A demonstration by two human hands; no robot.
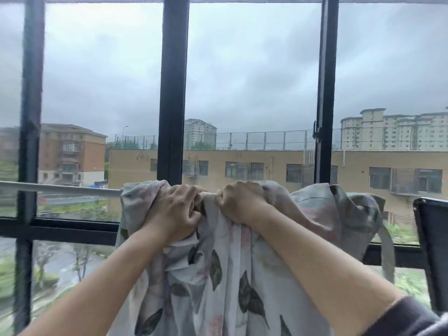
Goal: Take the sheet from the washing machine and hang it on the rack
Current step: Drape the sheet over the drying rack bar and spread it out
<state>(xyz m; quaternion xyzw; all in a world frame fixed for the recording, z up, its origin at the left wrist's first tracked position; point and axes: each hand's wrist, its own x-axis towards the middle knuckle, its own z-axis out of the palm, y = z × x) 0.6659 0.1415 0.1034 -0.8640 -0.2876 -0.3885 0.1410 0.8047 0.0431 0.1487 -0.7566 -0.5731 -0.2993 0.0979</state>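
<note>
A pale grey sheet (223,275) printed with dark leaves and faint pink flowers hangs bunched over a silver rack bar (60,189) in front of the window. My left hand (177,209) grips a gathered fold of the sheet at the bar. Right beside it, my right hand (240,202) grips another fold, fingers curled tight into the cloth. The two hands nearly touch. The sheet drapes down between my forearms and more of it is heaped over the bar to the right. The bar is hidden under the cloth there.
Black window frames (173,93) stand just behind the bar, with a horizontal rail (60,229) below it. A dark panel (434,251) stands at the right edge. Outside are buildings and a grey sky.
</note>
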